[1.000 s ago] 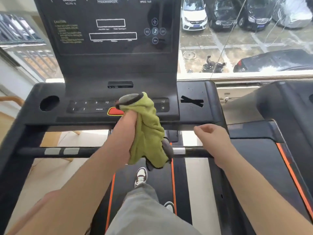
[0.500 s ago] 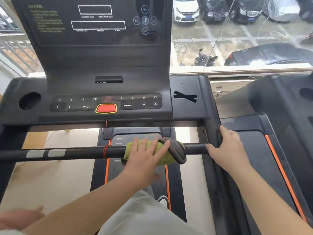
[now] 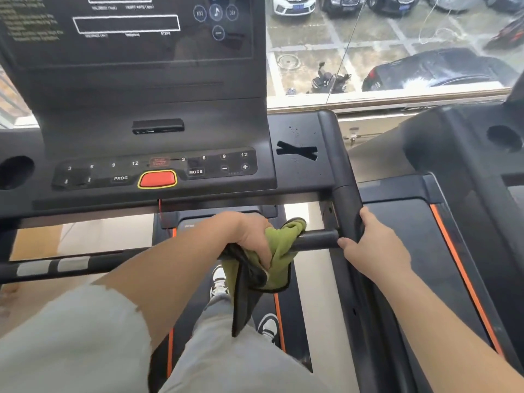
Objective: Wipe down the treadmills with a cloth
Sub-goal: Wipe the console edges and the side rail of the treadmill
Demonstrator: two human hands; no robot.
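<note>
Wiping grip: the left hand point(image 3: 249, 236) clamps the green cloth point(image 3: 283, 246) round the crossbar point(image 3: 317, 239) near its right end, the right hand point(image 3: 374, 248) grips the side rail point(image 3: 347, 199); the cloth's loose hanging tail could slip off mid-stroke.

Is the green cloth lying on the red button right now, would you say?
No, the left hand grips the green cloth on the crossbar below the red button.
</note>
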